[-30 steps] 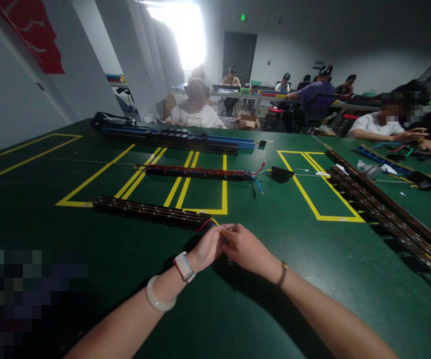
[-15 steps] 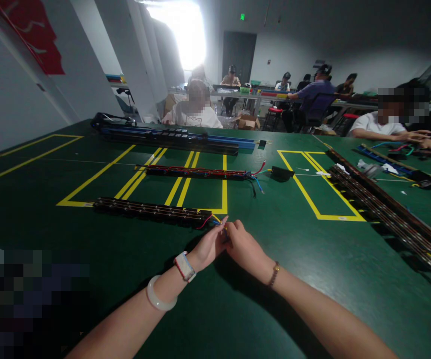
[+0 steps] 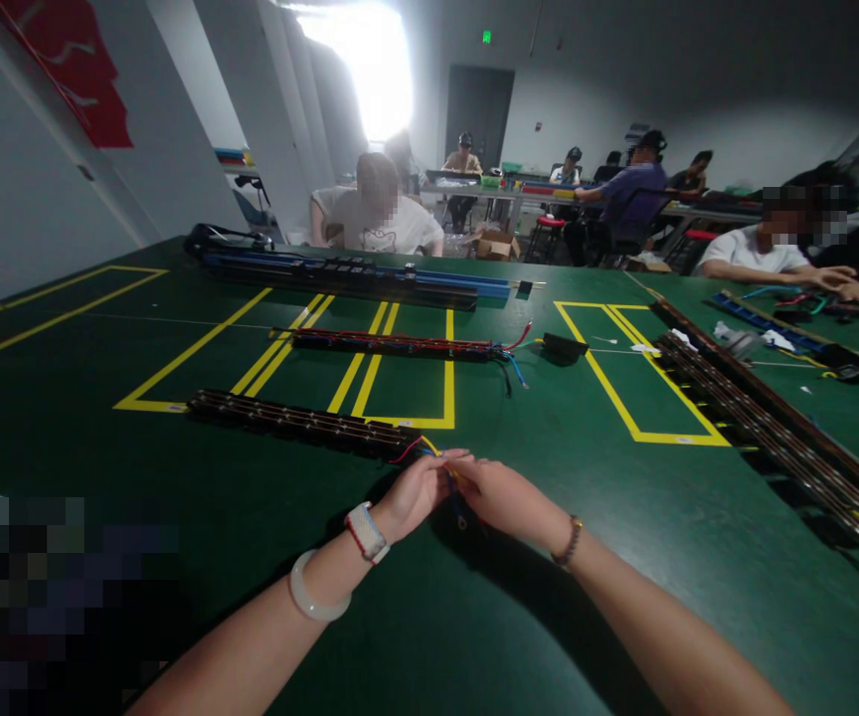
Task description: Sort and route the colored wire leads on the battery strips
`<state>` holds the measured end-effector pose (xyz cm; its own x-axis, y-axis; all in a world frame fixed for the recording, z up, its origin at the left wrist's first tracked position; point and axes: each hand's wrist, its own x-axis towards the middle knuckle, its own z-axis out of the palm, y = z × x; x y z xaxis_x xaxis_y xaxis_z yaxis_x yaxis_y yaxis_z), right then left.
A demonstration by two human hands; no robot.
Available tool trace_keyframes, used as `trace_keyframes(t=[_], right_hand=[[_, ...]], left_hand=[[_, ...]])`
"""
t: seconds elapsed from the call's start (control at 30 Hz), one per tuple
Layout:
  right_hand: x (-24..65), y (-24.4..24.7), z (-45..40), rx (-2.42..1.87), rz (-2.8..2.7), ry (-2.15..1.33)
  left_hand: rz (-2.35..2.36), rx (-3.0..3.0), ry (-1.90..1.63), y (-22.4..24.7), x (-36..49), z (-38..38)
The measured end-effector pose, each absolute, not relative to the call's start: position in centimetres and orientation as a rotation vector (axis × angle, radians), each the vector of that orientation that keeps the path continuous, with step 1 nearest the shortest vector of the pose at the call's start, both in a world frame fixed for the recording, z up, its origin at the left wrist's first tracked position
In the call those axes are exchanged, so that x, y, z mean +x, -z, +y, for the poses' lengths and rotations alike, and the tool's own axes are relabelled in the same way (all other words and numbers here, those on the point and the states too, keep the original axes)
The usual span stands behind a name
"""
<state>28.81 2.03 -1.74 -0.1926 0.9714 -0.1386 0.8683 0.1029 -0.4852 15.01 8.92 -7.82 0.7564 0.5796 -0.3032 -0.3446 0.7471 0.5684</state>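
Note:
Both hands meet at the right end of a long black strip point(image 3: 302, 420) with metal rails along it. Coloured wires point(image 3: 429, 447), yellow, blue and red, come out of that end and run into my fingers. My left hand point(image 3: 416, 492) is closed around the wires, with a watch at its wrist. Against it, my right hand point(image 3: 502, 494) is bent over the same bundle, its fingers closed and partly hidden. Below the hands hangs a wire end with a ring terminal point(image 3: 461, 521).
Behind lies a strip with red wires point(image 3: 392, 343), near a small black piece point(image 3: 564, 347). Blue and black rails point(image 3: 340, 275) lie at the far edge. Longer railed strips point(image 3: 765, 428) stretch along the right. Yellow tape point(image 3: 449, 368) marks the green table. Several people sit beyond.
My right hand has turned flatter over the wires and shifted slightly right. The ring terminal now shows below the hands. A person across the table has leaned left.

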Motion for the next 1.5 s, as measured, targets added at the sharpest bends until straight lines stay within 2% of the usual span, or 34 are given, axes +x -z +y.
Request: trace_keyframes(t=[0.13, 0.23, 0.53, 0.8, 0.9, 1.0, 1.2, 1.37, 1.5], right_hand=[[29.6, 1.1, 2.2, -1.798, -2.013, -0.825], [30.0, 0.9, 2.4, -1.956, -1.884, -0.782], [32.5, 2.1, 5.9, -2.271, -1.888, -0.181], [32.4, 4.6, 8.5, -2.309, -2.003, -0.072], [32.7, 4.9, 7.6, -2.204, -2.086, 0.042], [33.2, 4.8, 5.7, -1.906, -2.184, 0.168], [33.3, 5.0, 2.9, -1.297, -2.559, 0.076], [33.1, 5.2, 3.7, -1.205, -2.548, -0.046], [31.8, 3.9, 5.5, -1.336, -2.217, -0.156]], left_hand=[[0.507, 0.574, -0.557, 7.5, 15.1, 8.7], [0.504, 0.621, -0.559, 7.1, 15.3, 8.5], [0.645, 0.729, -0.552, 7.2, 15.3, 8.3], [0.651, 0.748, -0.590, 7.8, 15.1, 8.6], [0.601, 0.663, -0.584, 7.8, 15.3, 8.7], [0.567, 0.607, -0.584, 7.7, 15.4, 8.8], [0.522, 0.542, -0.600, 7.6, 15.3, 8.9], [0.523, 0.471, -0.582, 7.3, 15.3, 9.1], [0.520, 0.456, -0.599, 7.7, 15.5, 9.0]])
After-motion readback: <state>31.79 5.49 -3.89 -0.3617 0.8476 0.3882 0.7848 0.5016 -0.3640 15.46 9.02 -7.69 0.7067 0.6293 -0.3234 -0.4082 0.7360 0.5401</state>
